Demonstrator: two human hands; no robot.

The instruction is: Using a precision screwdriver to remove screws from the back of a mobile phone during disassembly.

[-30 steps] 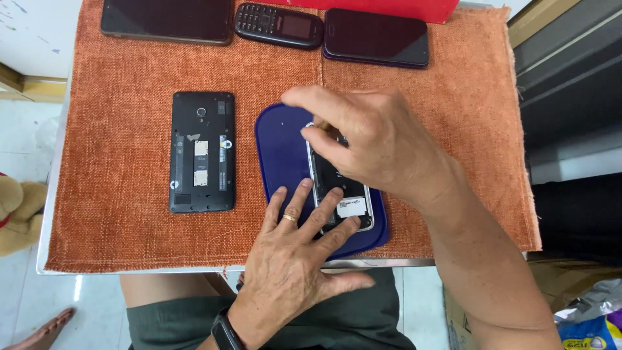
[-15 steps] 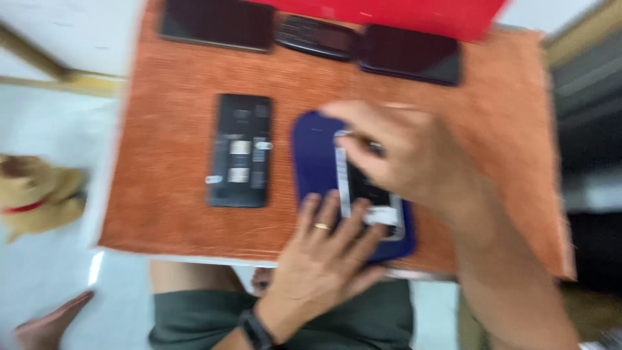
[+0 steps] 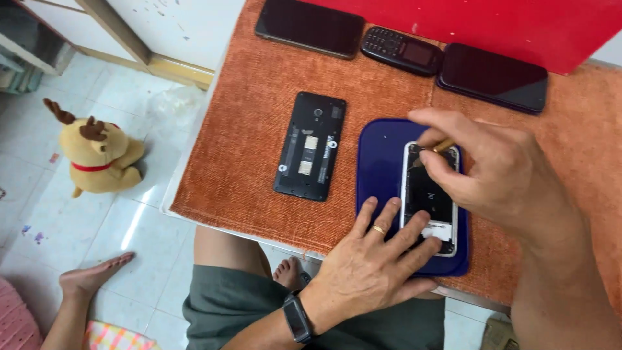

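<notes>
An opened phone with a white frame (image 3: 429, 194) lies back-up on a dark blue mat (image 3: 379, 162). My left hand (image 3: 372, 259), with a ring and a wrist watch, presses its fingers on the mat and the phone's lower end. My right hand (image 3: 499, 172) hovers over the phone's top end and pinches a small yellowish tool (image 3: 442, 146) whose tip touches the phone's upper left corner. To the left, on the orange cloth (image 3: 246, 149), lies a black phone body (image 3: 310, 145) with its back cover off.
Along the far edge lie two black smartphones (image 3: 310, 27) (image 3: 492, 76) and a small keypad phone (image 3: 402, 50), in front of a red panel (image 3: 518, 26). A plush reindeer (image 3: 97, 152) sits on the tiled floor at left. Another person's bare foot (image 3: 91, 279) shows at lower left.
The view has shifted right and tilted, so the table appears further right and the floor with the plush toy shows. My right hand has lifted off the phone's middle to its top end.
</notes>
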